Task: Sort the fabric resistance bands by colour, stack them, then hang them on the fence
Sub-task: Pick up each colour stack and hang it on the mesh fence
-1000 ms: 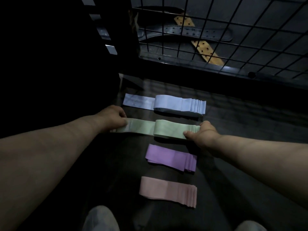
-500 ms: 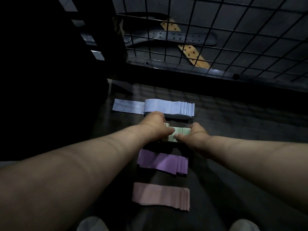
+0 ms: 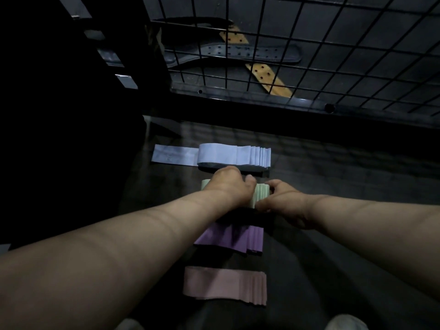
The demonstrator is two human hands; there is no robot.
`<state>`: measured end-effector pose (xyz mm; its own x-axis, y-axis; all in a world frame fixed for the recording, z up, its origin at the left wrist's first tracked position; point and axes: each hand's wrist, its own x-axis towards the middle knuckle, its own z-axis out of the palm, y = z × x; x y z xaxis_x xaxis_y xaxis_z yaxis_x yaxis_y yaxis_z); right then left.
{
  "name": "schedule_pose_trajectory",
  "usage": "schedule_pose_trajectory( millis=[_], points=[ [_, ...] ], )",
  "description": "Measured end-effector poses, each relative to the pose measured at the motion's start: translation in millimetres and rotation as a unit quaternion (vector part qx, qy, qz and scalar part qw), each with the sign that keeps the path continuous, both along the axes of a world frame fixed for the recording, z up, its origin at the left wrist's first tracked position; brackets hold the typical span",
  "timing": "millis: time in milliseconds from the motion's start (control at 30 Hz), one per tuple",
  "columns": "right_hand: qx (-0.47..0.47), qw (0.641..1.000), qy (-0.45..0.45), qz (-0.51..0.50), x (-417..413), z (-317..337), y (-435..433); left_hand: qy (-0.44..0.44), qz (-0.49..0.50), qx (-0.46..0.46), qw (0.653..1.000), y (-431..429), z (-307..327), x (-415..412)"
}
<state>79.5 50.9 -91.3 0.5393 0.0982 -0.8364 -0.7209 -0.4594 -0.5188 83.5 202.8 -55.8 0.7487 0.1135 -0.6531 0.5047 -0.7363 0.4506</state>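
Four piles of fabric bands lay in a column on the dark floor (image 3: 345,177), running from near to far. The pink stack (image 3: 226,284) sat nearest, with its layered ends fanned slightly at the right. Just beyond it lay the purple stack (image 3: 238,236), partly shadowed by the forearms above. Next came the green stack (image 3: 262,192), mostly hidden under the hands, with only its left end and its ribbed right end showing. Farthest of the four was the blue stack (image 3: 228,154), with one loose length trailing flat to the left and its layered ends stepped at the right. The left hand (image 3: 228,186) reached in from the near left and sat on top of the green stack, its fingers curled over the pile and its thumb pointing right. The right hand (image 3: 283,203) came in from the near right and clasped the right end of the same pile, with its thumb along the near side. The two hands were close together, almost touching. Beyond the piles stood the fence (image 3: 309,44), a black wire grid on a dark base rail. Through its mesh a dark belt (image 3: 238,53) with punched holes lay across a tan strap (image 3: 269,78). The pale toes of two shoes (image 3: 345,323) showed at the near edge.
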Motion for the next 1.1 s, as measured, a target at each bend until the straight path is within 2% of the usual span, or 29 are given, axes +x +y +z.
schedule_pose_trajectory(
  millis=[100, 233, 400, 433, 467, 500, 533, 600, 667, 800, 900, 1100],
  points=[
    [0.072, 0.997, 0.037, -0.014, -1.8, 0.8, 1.1, 0.052, 0.116, -0.141, 0.982, 4.1, -0.9, 0.2],
    [0.092, 0.993, 0.074, -0.029, 2.4, -12.5, 8.5, 0.069, 0.152, -0.177, 0.97, 14.8, -0.4, -1.0],
    [-0.048, 0.998, 0.005, -0.043, -0.3, -19.7, 11.9, 0.171, 0.132, -0.27, 0.938, 21.5, 3.2, -0.4],
    [-0.059, 0.997, 0.007, -0.042, 0.1, -19.5, 12.2, 0.151, 0.118, -0.259, 0.947, 24.1, 0.8, -0.4],
    [-0.063, 0.997, 0.011, -0.039, 0.8, -19.6, 12.7, 0.094, 0.097, -0.194, 0.972, 27.9, -2.2, -0.5],
    [-0.064, 0.997, 0.014, -0.036, 1.6, -18.2, 13.3, 0.014, 0.041, -0.1, 0.994, 34.3, -2.7, -3.1],
    [-0.061, 0.997, 0.015, -0.034, 2.1, -16.0, 14.1, -0.046, -0.045, -0.005, 0.998, 42.3, -3.7, -6.6],
    [-0.055, 0.998, 0.018, -0.031, 3.2, -15.7, 14.8, -0.091, -0.212, 0.099, 0.968, 56.3, -3.2, -11.7],
    [-0.051, 0.998, 0.007, -0.034, 2.3, -13.7, 15.8, -0.083, -0.275, 0.122, 0.95, 64.9, -4.6, -13.6],
    [-0.082, 0.996, -0.027, -0.036, -0.7, -13.1, 17.6, -0.073, -0.245, 0.116, 0.96, 74.0, -14.3, -12.6],
    [-0.103, 0.994, -0.017, -0.03, -0.1, -15.9, 18.8, -0.07, -0.21, 0.1, 0.97, 77.4, -15.8, -11.3],
    [-0.071, 0.997, -0.003, -0.042, 2.6, -14.3, 20.1, -0.021, -0.125, 0.03, 0.992, 82.4, -20.5, -11.9]
  ],
)
